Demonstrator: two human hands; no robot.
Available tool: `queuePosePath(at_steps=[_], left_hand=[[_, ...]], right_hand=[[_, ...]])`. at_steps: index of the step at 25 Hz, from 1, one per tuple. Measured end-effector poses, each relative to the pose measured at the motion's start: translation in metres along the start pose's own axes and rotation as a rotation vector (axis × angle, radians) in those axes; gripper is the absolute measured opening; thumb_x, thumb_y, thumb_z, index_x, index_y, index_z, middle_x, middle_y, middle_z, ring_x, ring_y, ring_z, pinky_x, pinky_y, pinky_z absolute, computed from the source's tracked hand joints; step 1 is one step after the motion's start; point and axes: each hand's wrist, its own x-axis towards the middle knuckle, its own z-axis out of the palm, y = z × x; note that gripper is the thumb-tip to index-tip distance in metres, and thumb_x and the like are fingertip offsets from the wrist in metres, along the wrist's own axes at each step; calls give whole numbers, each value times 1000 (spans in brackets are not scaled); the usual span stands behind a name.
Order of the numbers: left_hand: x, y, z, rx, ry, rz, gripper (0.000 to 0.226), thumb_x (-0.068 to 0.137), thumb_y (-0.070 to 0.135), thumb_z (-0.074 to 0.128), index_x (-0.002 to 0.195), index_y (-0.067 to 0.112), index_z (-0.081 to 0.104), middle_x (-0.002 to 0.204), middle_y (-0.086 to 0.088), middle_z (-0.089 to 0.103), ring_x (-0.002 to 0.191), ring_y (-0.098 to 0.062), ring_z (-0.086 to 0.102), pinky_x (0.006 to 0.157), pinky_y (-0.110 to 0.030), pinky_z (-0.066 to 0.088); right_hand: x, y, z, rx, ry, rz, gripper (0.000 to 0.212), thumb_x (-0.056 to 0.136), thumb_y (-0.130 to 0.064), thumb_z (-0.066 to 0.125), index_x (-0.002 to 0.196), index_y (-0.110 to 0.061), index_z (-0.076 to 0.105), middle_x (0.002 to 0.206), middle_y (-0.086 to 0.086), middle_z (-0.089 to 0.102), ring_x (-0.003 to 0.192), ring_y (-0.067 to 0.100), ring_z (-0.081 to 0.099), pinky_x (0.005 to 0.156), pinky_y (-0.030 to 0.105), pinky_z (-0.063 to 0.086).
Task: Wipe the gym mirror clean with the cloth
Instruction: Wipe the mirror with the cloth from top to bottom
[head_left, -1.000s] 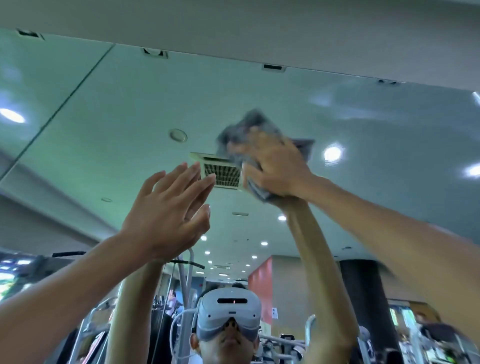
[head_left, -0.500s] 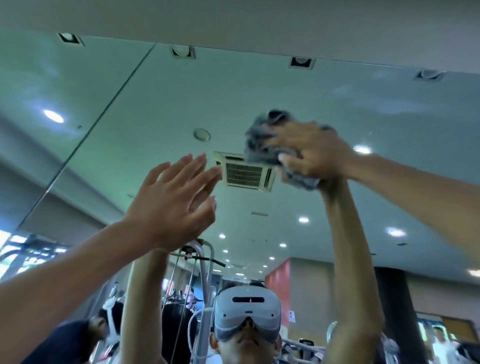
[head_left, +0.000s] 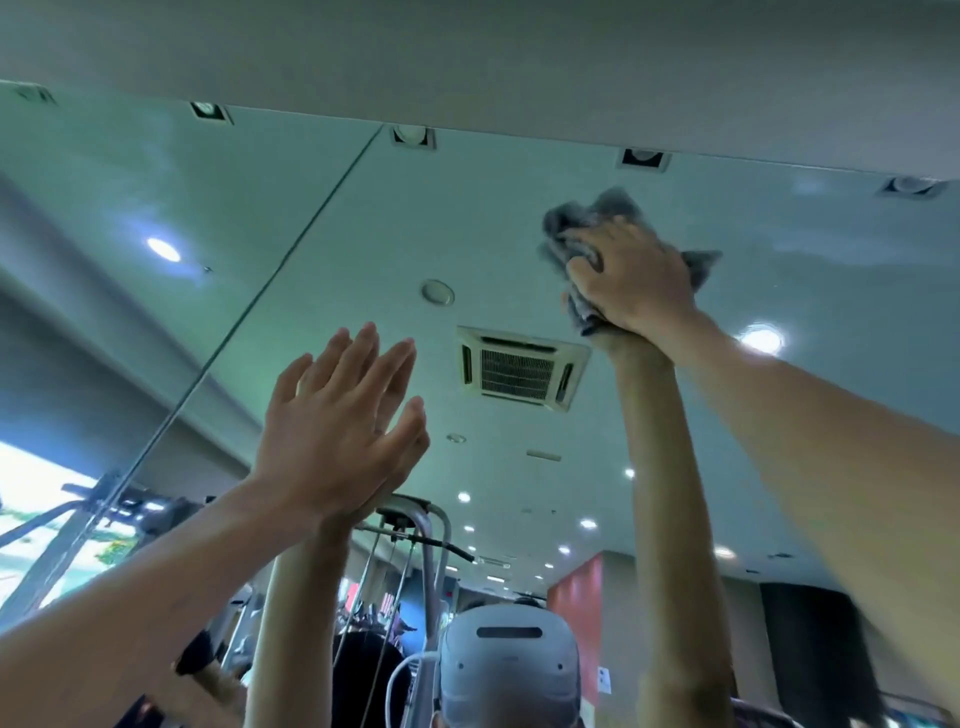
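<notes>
gym mirror (head_left: 519, 234): fills most of the frame, vertical seam running upper centre to lower left, faint smears possibly at upper right. cloth (head_left: 582, 223): grey, bunched, upper right, against the glass. right hand (head_left: 631, 275): fingers curled round cloth. left hand (head_left: 337, 415): flat, fingers straight, on glass, centre left. reflected: ceiling vent (head_left: 522, 366), downlights, cable machine (head_left: 415, 545).

head cam | wide-angle | tilted upward | facing mirror (head_left: 467, 218) | close | single view

Gym: wall mirror (head_left: 322, 197), cable machine (head_left: 434, 540).
</notes>
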Motion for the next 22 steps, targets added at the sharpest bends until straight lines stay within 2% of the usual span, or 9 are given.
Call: queuePosePath(at_steps=[2, 3, 6, 8, 11, 13, 18, 19, 22], left_hand=[[-6, -12, -2, 3, 0, -2, 79, 85, 66, 7, 157, 36, 22, 166, 2, 15, 153, -17, 11, 120, -44, 13], [-9, -20, -3, 8, -14, -3, 79, 85, 66, 7, 157, 36, 21, 166, 3, 13, 153, -16, 9, 120, -43, 11], [-17, -36, -6, 33, -31, -6, 77, 86, 66, 6, 157, 38, 19, 166, 4, 11, 153, -14, 7, 120, -41, 10], [-18, -40, -7, 30, -22, -7, 77, 86, 65, 8, 156, 38, 21, 166, 4, 14, 153, -15, 9, 120, -42, 11], [-19, -39, -7, 21, -6, -64, 79, 83, 66, 7, 156, 38, 23, 166, 5, 16, 153, -15, 9, 120, -42, 11], [-20, -39, -6, 6, -4, -126, 82, 79, 67, 4, 155, 40, 20, 166, 6, 12, 153, -12, 4, 121, -40, 6], [-46, -59, -8, -10, 58, -285, 82, 80, 67, 3, 155, 40, 23, 166, 8, 13, 153, -11, 3, 121, -43, 2], [-53, -63, -8, -15, 65, -300, 81, 81, 66, 4, 155, 40, 23, 166, 9, 12, 153, -10, 2, 121, -43, 2], [-65, -67, -10, -39, 51, -307, 79, 82, 66, 3, 155, 42, 22, 165, 11, 9, 151, -6, -2, 120, -39, -2]], right_hand=[[4, -33, 14, -44, 16, 296, 52, 98, -42, 30, 147, -31, 40, 160, 1, 30, 149, 23, 21, 118, 49, 16], [2, -56, 18, -65, -1, 253, 54, 98, -42, 27, 150, -29, 36, 162, 2, 26, 150, 24, 18, 118, 50, 14], [-13, -95, 14, -33, -163, -463, 60, 92, -43, 24, 149, -34, 38, 161, -8, 28, 148, 14, 23, 117, 40, 19], [5, -90, 12, 24, -216, -599, 56, 91, -40, 29, 145, -38, 45, 158, -13, 33, 145, 10, 28, 115, 35, 23], [39, -96, 34, 1, -27, 28, 52, 97, -38, 28, 148, -31, 41, 159, -1, 32, 147, 21, 23, 117, 47, 19], [40, -137, 45, -54, -58, 182, 53, 102, -38, 25, 153, -24, 31, 163, 6, 22, 150, 27, 14, 117, 54, 13], [27, -198, 49, 39, -300, -754, 55, 97, -40, 23, 149, -35, 39, 161, -11, 27, 147, 13, 24, 117, 41, 19], [38, -190, 50, 54, -262, -705, 58, 94, -41, 20, 148, -33, 42, 159, -11, 31, 146, 13, 27, 118, 41, 20], [60, -177, 62, 37, -77, -42, 50, 102, -35, 24, 149, -26, 39, 159, -1, 31, 148, 20, 20, 118, 48, 17]])
